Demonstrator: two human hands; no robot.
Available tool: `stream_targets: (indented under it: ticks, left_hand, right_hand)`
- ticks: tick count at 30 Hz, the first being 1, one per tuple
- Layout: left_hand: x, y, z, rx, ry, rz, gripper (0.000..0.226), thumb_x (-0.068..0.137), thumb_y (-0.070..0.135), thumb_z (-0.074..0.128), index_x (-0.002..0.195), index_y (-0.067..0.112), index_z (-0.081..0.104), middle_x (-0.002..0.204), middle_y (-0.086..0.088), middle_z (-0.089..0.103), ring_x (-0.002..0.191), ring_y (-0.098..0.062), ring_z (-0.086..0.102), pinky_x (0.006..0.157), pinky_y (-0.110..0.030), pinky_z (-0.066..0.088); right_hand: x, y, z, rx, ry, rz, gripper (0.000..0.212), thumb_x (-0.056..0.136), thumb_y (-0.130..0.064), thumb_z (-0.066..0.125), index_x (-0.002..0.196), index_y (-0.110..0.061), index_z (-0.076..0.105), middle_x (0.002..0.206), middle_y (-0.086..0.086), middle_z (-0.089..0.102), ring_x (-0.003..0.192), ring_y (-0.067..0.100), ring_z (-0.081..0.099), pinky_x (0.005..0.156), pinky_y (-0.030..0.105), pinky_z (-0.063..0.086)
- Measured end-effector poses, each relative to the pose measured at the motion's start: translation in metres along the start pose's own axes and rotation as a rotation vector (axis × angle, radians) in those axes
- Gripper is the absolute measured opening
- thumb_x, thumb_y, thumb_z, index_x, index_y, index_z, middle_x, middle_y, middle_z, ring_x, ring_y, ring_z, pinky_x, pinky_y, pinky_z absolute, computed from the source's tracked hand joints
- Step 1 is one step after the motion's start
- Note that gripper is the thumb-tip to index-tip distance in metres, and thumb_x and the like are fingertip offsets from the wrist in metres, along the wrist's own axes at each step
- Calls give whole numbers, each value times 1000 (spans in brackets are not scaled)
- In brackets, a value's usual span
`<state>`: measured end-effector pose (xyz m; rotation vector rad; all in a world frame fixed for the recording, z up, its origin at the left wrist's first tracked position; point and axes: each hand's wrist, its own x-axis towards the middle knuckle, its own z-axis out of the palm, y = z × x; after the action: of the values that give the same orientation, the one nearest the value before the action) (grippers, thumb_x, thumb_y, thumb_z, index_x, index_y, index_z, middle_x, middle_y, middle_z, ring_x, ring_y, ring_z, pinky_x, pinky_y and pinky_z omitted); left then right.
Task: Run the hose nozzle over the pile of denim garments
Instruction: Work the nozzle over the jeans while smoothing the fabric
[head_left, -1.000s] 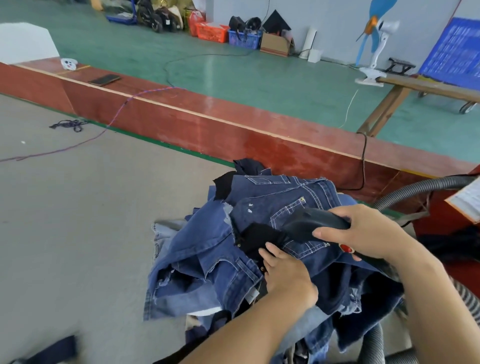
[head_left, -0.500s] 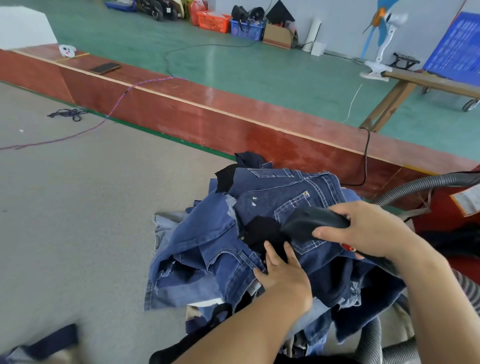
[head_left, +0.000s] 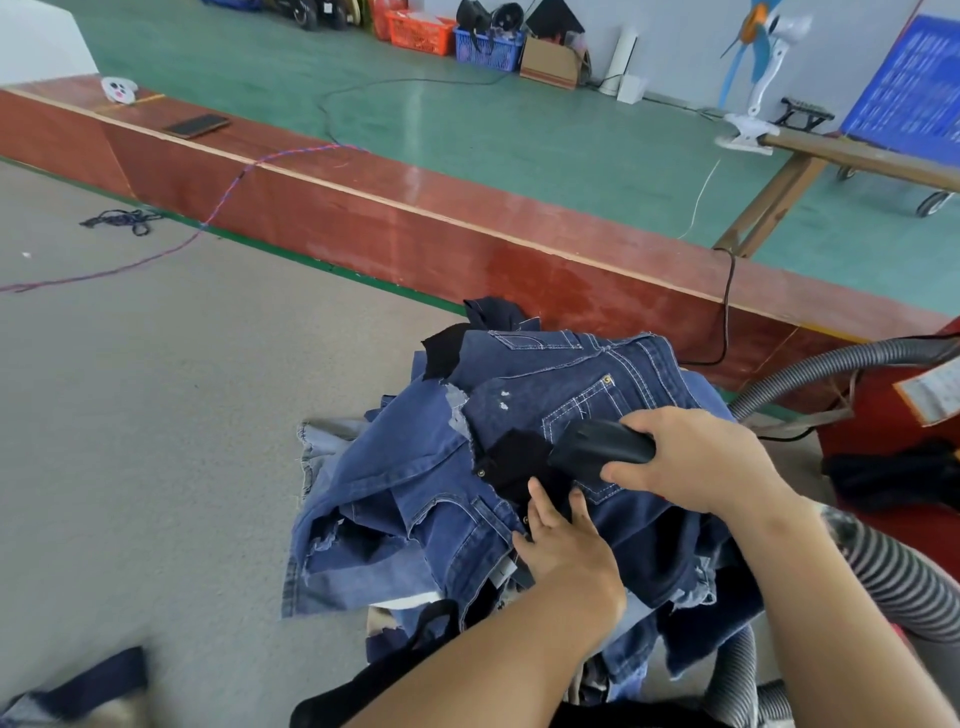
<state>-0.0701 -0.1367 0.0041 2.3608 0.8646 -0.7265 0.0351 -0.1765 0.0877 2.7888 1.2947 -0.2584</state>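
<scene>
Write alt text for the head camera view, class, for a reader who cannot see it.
A person's right hand grips a black hose nozzle against a pile of denim garments on a grey table, while the left hand rests flat on the pile. A grey ribbed hose curves in from the right.

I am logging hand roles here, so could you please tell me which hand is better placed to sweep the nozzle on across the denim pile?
The right hand: it already grips the black nozzle on the denim pile. The left hand only presses the fabric flat.
</scene>
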Motion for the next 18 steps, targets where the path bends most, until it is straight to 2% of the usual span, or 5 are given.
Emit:
stream_targets:
  ticks: [6,9,13,15,18]
  left_hand:
    - [-1,-1,-3,14,-19,-8,100,93,10,57,148,16,-26,148,-23,-38,147,-31,-14,119,-49,8]
    - [-7,-2,-7,21,-18,21,104,92,15,62,148,15,-26,149,-27,-34,147,-34,-12,119,-49,11]
    - [-15,0,-14,-80,95,52,107,92,25,64,147,11,-28,156,-30,-12,148,-37,1,118,-45,21]
    - [-15,0,-17,-166,182,42,105,93,22,62,146,5,-28,158,-26,1,148,-34,8,116,-42,26]
    - [-11,-5,-23,-232,275,47,100,93,20,61,147,-1,-20,150,-19,26,136,-30,37,107,-38,37]
  right_hand:
    - [10,-19,13,24,86,-59,32,81,-58,60,99,-31,59,88,-11,65,83,16,61,61,30,40]
    - [13,-15,12,232,89,-47,33,82,-57,62,100,-30,60,84,-10,63,81,17,61,68,32,47]
    - [7,-2,7,475,144,-17,35,86,-50,63,113,-28,56,86,-11,63,79,16,60,75,37,48]
    - [3,1,6,484,211,11,35,87,-53,59,115,-32,53,85,-17,60,79,12,58,69,34,44]
    - [-3,4,0,428,282,79,32,86,-61,53,104,-35,52,79,-18,59,68,2,53,55,23,34]
